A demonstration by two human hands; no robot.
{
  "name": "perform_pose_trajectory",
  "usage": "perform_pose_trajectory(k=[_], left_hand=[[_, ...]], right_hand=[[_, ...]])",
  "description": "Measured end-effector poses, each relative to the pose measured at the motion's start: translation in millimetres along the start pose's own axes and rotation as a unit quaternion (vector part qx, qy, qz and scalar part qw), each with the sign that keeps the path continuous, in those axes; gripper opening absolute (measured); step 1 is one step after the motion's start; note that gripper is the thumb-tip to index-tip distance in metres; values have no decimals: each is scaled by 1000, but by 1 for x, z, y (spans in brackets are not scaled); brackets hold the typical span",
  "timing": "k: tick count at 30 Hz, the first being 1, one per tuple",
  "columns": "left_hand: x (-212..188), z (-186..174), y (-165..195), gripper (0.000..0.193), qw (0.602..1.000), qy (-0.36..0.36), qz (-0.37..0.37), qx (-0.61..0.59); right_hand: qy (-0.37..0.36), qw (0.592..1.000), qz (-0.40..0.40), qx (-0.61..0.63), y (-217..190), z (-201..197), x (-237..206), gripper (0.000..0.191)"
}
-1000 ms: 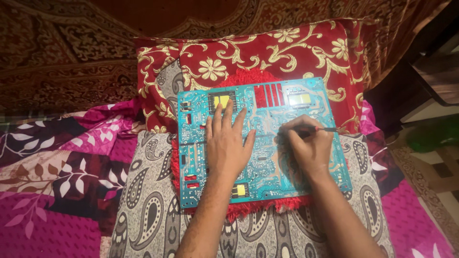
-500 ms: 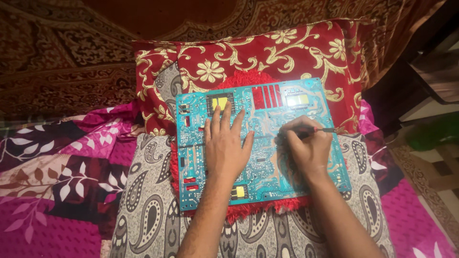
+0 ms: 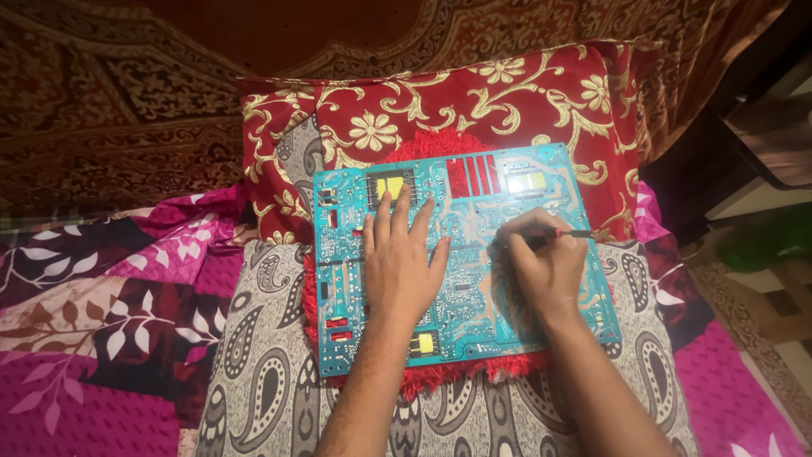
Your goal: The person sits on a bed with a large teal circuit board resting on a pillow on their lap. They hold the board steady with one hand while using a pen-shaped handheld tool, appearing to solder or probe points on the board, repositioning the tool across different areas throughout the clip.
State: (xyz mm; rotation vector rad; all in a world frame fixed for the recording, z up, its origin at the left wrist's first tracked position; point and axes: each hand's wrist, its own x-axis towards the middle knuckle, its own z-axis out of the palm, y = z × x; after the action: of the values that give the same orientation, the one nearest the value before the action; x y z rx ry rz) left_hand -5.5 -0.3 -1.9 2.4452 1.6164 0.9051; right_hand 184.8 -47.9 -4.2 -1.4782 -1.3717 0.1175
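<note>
One circuit board, two hands, one tool

A single teal circuit board (image 3: 461,258) lies centre frame; two hands, left (image 3: 399,258) and right (image 3: 545,267), rest on it, one slim red-and-black tool (image 3: 558,234) at 3 o'clock, two cushions: red floral (image 3: 474,110) at 12, grey paisley (image 3: 262,381) at 7.

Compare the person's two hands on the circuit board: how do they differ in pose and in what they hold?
The left hand lies flat, fingers spread, empty; the right hand is curled around a thin red-and-black tool. The left sits mid-board, the right nearer the right edge. Both rest on the turquoise circuit board.
</note>
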Motion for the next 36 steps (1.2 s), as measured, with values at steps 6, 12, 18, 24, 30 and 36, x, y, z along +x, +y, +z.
perform_pose_trajectory(k=[6, 12, 18, 24, 30, 36], left_hand=[[0, 0, 0, 59, 1000, 0, -1, -1], [-1, 0, 0, 59, 1000, 3, 1, 3], [-1, 1, -2, 59, 1000, 1, 1, 9], [-1, 0, -2, 59, 1000, 0, 1, 14], [-1, 0, -1, 59, 1000, 4, 0, 10], [-2, 0, -1, 59, 1000, 1, -1, 7]], right_hand=[[-59, 995, -23, 78, 1, 0, 1, 7], [-97, 979, 34, 176, 4, 3, -1, 7], [-21, 997, 24, 70, -1, 2, -1, 8], [-44, 997, -19, 61, -4, -1, 0, 6], [-52, 992, 49, 100, -3, 2, 2, 9], [-3, 997, 65, 37, -2, 3, 0, 7]])
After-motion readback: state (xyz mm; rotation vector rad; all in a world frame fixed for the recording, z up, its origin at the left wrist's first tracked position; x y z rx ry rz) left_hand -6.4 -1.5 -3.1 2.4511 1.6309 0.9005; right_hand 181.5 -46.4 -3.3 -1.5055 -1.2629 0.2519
